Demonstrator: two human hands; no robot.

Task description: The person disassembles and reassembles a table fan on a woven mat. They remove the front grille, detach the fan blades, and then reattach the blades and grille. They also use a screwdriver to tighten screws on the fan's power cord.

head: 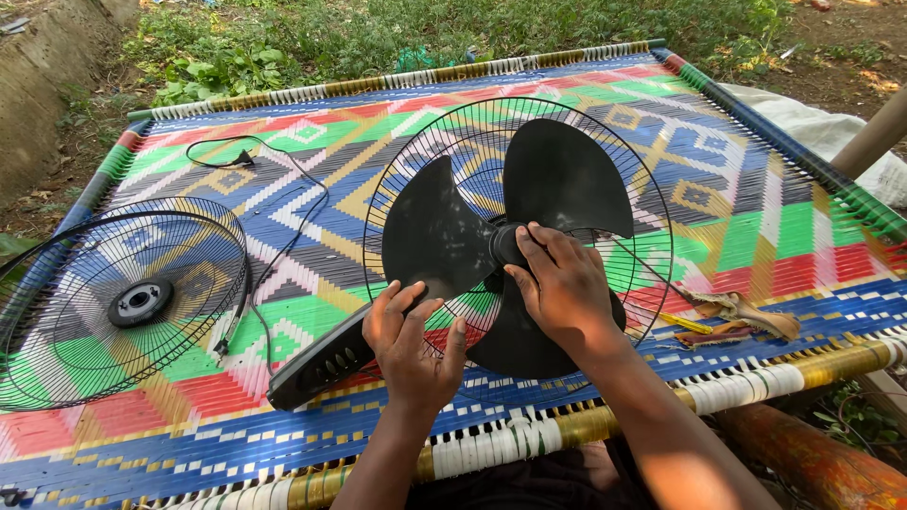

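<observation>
Steadying the black fan blade (529,236) over its rear grille (652,227) on the woven cot (756,198), we grasp the blade's hub with our right hand (562,283), while our left hand (411,340) rests open-fingered on the blade's lower edge, likely to stop rotation. Front grille (123,302) lies well apart at left, power cord (283,208) between, neither obstructing

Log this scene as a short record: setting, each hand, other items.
setting: woven cot outdoors, grass behind
left hand: on edge of a black fan blade
right hand: fingers at the blade hub
under blade: rear grille, black base
left of fan: loose front grille, cord
right: cloth scraps
</observation>
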